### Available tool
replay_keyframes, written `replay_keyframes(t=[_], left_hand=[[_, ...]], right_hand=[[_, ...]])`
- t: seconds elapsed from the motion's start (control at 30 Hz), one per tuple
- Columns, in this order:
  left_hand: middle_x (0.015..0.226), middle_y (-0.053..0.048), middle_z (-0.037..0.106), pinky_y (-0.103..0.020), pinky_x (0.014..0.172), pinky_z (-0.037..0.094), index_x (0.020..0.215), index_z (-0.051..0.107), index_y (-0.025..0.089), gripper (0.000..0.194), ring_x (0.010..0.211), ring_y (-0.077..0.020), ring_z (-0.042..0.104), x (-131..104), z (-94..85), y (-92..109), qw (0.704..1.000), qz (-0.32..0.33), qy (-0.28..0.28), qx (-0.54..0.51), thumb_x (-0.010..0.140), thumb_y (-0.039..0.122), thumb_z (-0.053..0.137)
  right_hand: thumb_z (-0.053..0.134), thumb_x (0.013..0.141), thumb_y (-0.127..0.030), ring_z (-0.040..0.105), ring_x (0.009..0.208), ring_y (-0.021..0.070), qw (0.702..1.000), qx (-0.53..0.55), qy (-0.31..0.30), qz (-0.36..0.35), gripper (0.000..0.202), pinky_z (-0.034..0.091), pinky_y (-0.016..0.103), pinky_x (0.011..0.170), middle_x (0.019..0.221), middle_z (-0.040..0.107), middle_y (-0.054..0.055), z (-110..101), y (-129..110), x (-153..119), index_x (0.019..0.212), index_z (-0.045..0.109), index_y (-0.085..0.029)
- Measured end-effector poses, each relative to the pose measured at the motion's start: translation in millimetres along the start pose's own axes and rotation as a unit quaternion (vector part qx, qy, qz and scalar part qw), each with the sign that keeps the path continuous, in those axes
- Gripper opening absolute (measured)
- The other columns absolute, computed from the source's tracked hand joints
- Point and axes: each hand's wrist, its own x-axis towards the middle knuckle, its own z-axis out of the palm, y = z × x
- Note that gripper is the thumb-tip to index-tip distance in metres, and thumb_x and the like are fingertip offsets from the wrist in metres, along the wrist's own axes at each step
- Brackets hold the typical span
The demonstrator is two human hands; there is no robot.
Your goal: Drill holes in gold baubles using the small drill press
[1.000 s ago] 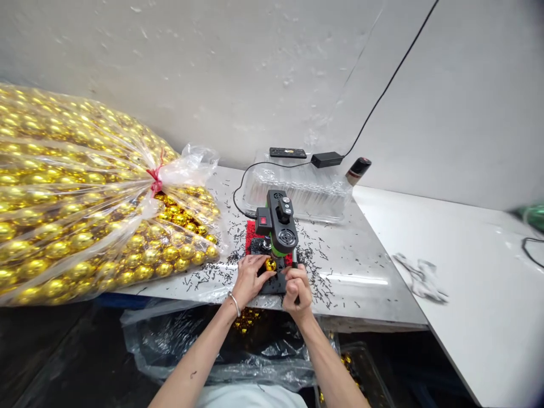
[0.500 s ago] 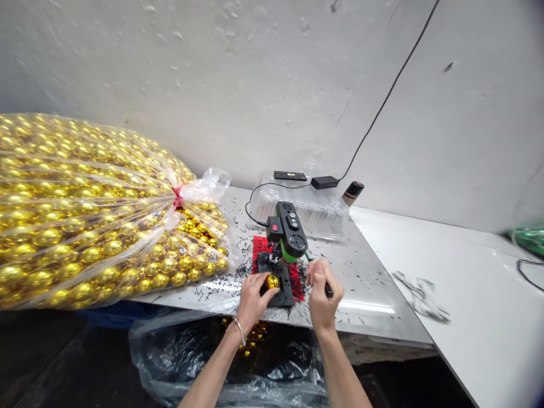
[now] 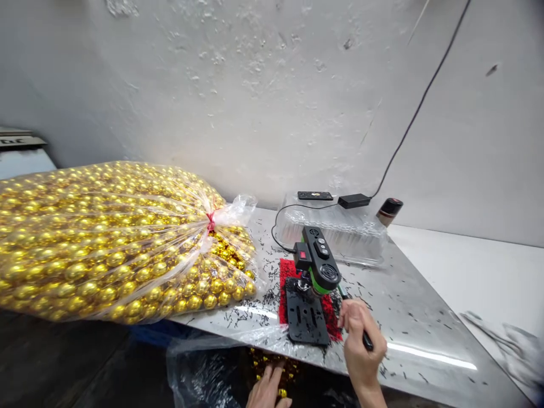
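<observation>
My right hand [image 3: 361, 345] is wrapped around the black-ended lever handle [image 3: 368, 341] of a small black and green bench press [image 3: 321, 260]. The press's slotted black base plate [image 3: 306, 317] is bare and sits on a red mat [image 3: 287, 272]. Below the table edge, my left hand [image 3: 267, 390] reaches into a dark open plastic bag [image 3: 199, 368], fingers stretched out over shiny gold balls [image 3: 259, 360]. One gold ball [image 3: 283, 392] shows beside its fingers. The lower part of this hand is cut off by the frame.
A big tied clear bag of gold balls [image 3: 106, 243] lies at the left. Behind the press stand a clear plastic tray [image 3: 340, 232], a phone [image 3: 315, 195], a black adapter [image 3: 354, 200] and a dark-capped can [image 3: 390, 211]. Black shavings litter the metal tabletop [image 3: 408, 317].
My left hand has left the press plate and dropped into the bag below; the ball it held on the plate is gone from there. My right hand stays on the lever. The view has shifted.
</observation>
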Motion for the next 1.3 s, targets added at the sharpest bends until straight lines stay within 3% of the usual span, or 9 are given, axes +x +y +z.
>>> replay_keyframes(t=[0.13, 0.27, 0.33, 0.43, 0.57, 0.67, 0.93, 1.1, 1.3], left_hand=[[0.131, -0.012, 0.063, -0.036, 0.096, 0.049, 0.138, 0.055, 0.028, 0.061, 0.108, -0.0302, 0.065, 1.6, -20.4, 4.1, 0.998, 0.053, -0.007, 0.019, 0.078, 0.041, 0.062], [0.109, -0.01, 0.073, -0.031, 0.088, 0.052, 0.118, 0.07, 0.026, 0.045, 0.096, -0.026, 0.069, -13.6, -60.1, 32.3, 0.985, 0.172, 0.019, -0.014, 0.088, 0.054, 0.051], [0.101, -0.007, 0.075, -0.028, 0.086, 0.053, 0.109, 0.073, 0.026, 0.04, 0.093, -0.0223, 0.069, -23.9, -85.9, 51.7, 0.973, 0.211, 0.07, -0.059, 0.091, 0.053, 0.049], [0.107, -0.005, 0.075, -0.029, 0.09, 0.053, 0.107, 0.073, 0.026, 0.032, 0.1, -0.0206, 0.068, -28.4, -127.2, 71.2, 0.953, 0.187, 0.222, -0.086, 0.095, 0.044, 0.049], [0.112, -0.009, 0.073, -0.041, 0.094, 0.054, 0.111, 0.071, 0.022, 0.029, 0.105, -0.0242, 0.066, -4.2, -175.6, 64.4, 0.904, 0.167, 0.391, 0.053, 0.096, 0.03, 0.048], [0.111, -0.012, 0.072, -0.045, 0.093, 0.052, 0.108, 0.071, 0.019, 0.028, 0.105, -0.0266, 0.064, 19.2, -204.1, 52.8, 0.876, 0.123, 0.431, 0.18, 0.094, 0.02, 0.047], [0.114, -0.015, 0.068, -0.04, 0.094, 0.045, 0.107, 0.069, 0.015, 0.024, 0.108, -0.029, 0.061, 45.7, -243.3, 68.3, 0.911, 0.002, 0.269, 0.313, 0.092, 0.018, 0.05], [0.114, -0.015, 0.067, -0.036, 0.091, 0.047, 0.104, 0.067, 0.015, 0.022, 0.107, -0.0289, 0.064, 63.5, -239.8, 76.9, 0.937, -0.007, 0.172, 0.303, 0.091, 0.028, 0.054], [0.122, -0.018, 0.062, -0.034, 0.088, 0.049, 0.127, 0.057, 0.016, 0.043, 0.103, -0.028, 0.067, 87.7, -225.7, 77.0, 0.941, -0.013, 0.157, 0.299, 0.083, 0.019, 0.06]], right_hand=[[0.05, 0.093, -0.017, 0.048, 0.056, 0.0115, 1.0, -0.005, 0.003, -0.015, 0.022, 0.037, 0.028, 0.052, 0.069, 0.052, 0.001, -2.3, 3.4, -0.9, 0.071, 0.053, -0.019], [0.051, 0.091, -0.015, 0.049, 0.055, 0.012, 0.999, 0.006, -0.008, -0.031, 0.022, 0.038, 0.028, 0.049, 0.069, 0.052, 0.002, -3.5, 5.0, -0.5, 0.069, 0.051, -0.019], [0.051, 0.09, -0.013, 0.048, 0.054, 0.0116, 0.999, 0.01, -0.008, -0.029, 0.022, 0.036, 0.027, 0.047, 0.069, 0.053, 0.002, -3.4, 5.0, -0.6, 0.069, 0.051, -0.019], [0.051, 0.089, -0.011, 0.048, 0.054, 0.0115, 0.999, 0.016, 0.001, -0.031, 0.022, 0.035, 0.026, 0.046, 0.068, 0.052, 0.003, -2.8, 5.6, -2.1, 0.068, 0.05, -0.019], [0.05, 0.089, -0.009, 0.049, 0.056, 0.0122, 0.999, 0.017, -0.002, -0.044, 0.021, 0.038, 0.026, 0.048, 0.069, 0.053, 0.003, -2.8, 9.3, -5.5, 0.07, 0.049, -0.018], [0.049, 0.088, -0.005, 0.05, 0.059, 0.0125, 0.998, 0.018, -0.012, -0.055, 0.021, 0.039, 0.026, 0.05, 0.07, 0.053, 0.003, -3.4, 10.7, -7.4, 0.072, 0.048, -0.019], [0.046, 0.087, -0.002, 0.049, 0.059, 0.0115, 0.998, 0.017, -0.031, -0.055, 0.022, 0.039, 0.025, 0.052, 0.068, 0.051, 0.001, -3.2, 5.5, -6.5, 0.072, 0.047, -0.018], [0.045, 0.087, -0.001, 0.048, 0.06, 0.0113, 0.997, 0.013, -0.029, -0.068, 0.023, 0.039, 0.025, 0.052, 0.068, 0.051, 0.001, -3.3, 6.6, -6.7, 0.072, 0.047, -0.019], [0.044, 0.087, 0.0, 0.048, 0.061, 0.0102, 0.996, 0.009, -0.036, -0.084, 0.022, 0.04, 0.023, 0.053, 0.07, 0.05, 0.002, -3.6, 7.1, -5.5, 0.074, 0.046, -0.018]])
